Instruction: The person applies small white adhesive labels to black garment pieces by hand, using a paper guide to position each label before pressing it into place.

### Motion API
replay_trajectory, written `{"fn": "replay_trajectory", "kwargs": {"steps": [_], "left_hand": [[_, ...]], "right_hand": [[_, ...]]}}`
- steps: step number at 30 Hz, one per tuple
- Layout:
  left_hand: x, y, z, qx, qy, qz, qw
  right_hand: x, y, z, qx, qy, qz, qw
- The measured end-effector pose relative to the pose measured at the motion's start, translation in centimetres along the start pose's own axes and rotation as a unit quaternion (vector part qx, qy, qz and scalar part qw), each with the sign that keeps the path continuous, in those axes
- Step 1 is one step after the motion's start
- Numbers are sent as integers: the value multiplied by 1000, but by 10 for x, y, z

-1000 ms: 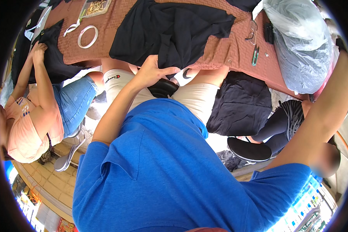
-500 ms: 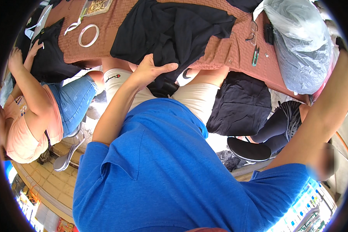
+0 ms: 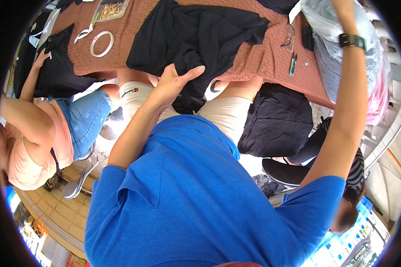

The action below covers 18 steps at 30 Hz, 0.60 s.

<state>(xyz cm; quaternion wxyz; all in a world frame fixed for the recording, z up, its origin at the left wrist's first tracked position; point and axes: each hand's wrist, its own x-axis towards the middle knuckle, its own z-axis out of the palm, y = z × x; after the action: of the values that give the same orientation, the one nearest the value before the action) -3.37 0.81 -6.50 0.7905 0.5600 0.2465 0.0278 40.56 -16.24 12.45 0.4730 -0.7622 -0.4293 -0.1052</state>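
A piece of black cloth (image 3: pixel 196 33) lies crumpled over the near edge of the table, its lower end hanging toward my lap. My left hand (image 3: pixel 171 84) grips that lower end; the thumb is stretched out on top and the fingertips are hidden. At the upper right my right hand (image 3: pixel 344 8) is beside a big translucent plastic bag (image 3: pixel 323 58) with greyish contents. The frame's top edge cuts this hand off, so its fingers do not show. A dark watch (image 3: pixel 353 41) sits on that wrist.
On the brown-covered table (image 3: pixel 278 73) are eyeglasses (image 3: pixel 289 38), green-handled thread snips (image 3: pixel 293 65), a white ring-shaped roll (image 3: pixel 101 43) and a clear box of gold-coloured pieces (image 3: pixel 112 10). A co-worker in a peach shirt (image 3: pixel 31 164) handles black cloth at left. More black cloth (image 3: pixel 276 120) lies at right.
My right arm has swung from the far right edge inward and up, to the plastic bag. My left hand stays on the black cloth. The co-worker's nearer arm has lowered.
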Motion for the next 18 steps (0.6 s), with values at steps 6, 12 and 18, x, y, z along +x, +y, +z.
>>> {"fn": "replay_trajectory", "kwargs": {"steps": [6, 12, 18], "left_hand": [[-12, 18, 13, -52, 28, 7, 998], [-11, 19, 11, -34, 15, 3, 999], [-10, 18, 10, 4, 22, 22, 1000]], "right_hand": [[-140, -75, 109, -121, -181, -211, 953], [-235, -93, 163, 80, -358, -102, 925], [-226, -89, 150, 188, -362, 144, 902]]}}
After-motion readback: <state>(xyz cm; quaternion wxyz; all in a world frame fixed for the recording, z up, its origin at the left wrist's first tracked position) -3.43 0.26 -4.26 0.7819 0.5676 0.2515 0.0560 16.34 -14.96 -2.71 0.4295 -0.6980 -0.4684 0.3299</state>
